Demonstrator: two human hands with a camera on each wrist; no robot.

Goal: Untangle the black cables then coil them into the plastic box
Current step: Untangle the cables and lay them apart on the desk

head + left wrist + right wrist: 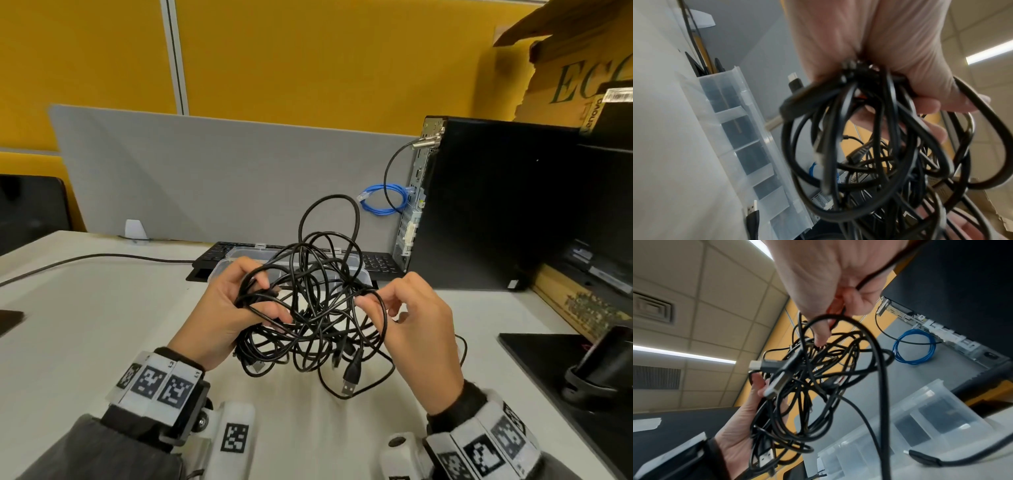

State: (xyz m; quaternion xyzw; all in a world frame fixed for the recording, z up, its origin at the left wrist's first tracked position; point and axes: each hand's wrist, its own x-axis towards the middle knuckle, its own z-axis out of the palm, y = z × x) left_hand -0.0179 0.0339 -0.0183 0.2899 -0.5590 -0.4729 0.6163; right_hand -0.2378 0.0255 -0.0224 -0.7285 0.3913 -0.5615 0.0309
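— Black, all of it, so how do I tell one lead from another in this knot?

— Start with what hangs nearest you. Below the black cables (pixel 318 308) a USB plug (pixel 350 383) dangles just above the white worktop (pixel 85 329). A free end like that is your best lead; I'd follow it back through the loops rather than tug at the middle.

— And my hands?

— Your left hand (pixel 236 305) has its fingers curled round a thick bunch of strands, carrying the tangle clear of the worktop. Your right hand (pixel 407 318) pinches a single strand between thumb and forefinger at the right edge of the knot. Keep that split: left anchors, right works. Loosen the left grip a little, I think, so loops can slide instead of tightening.

— If it binds?

— Then stop pulling. Spread the loops wider and feed the plug back through the opening it came by. Hard pulls will likely cinch the knot.

— Where does it go afterwards?

— Just behind the tangle lies the plastic box (pixel 356 274), clear, open, divided into compartments, with nothing visible in it yet. Beyond it sit a black keyboard (pixel 376 263) and a grey partition (pixel 205 178). Free one cable fully before you coil it.
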